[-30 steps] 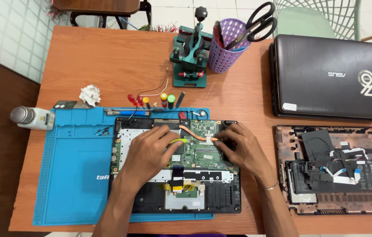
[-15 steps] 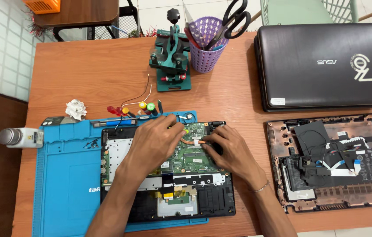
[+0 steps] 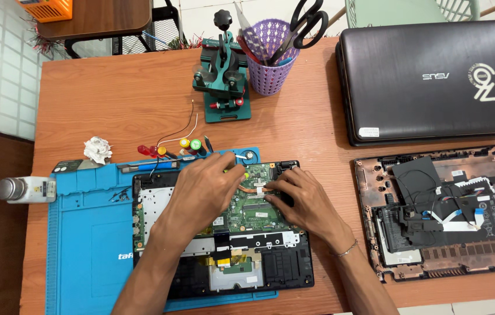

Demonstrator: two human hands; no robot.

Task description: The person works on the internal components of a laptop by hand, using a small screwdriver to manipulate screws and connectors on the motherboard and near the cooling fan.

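Seemingly mid-repair, the left hand (image 3: pixel 209 186) and right hand (image 3: pixel 303 198) press spread fingers on the opened laptop's circuit board (image 3: pixel 253 213), calling for a careful, gentle touch.

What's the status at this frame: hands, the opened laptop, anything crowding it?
Left hand and right hand both flat on the green circuit board. Opened laptop sits on blue mat. Screwdrivers lie just behind; nothing blocking.

1. Your left hand (image 3: pixel 206 189) has slid up the green motherboard (image 3: pixel 253 207), fingers now at its top edge near the copper heat pipe (image 3: pixel 253 188).
2. Your right hand (image 3: pixel 303 198) has moved in, fingertips now touching that pipe.
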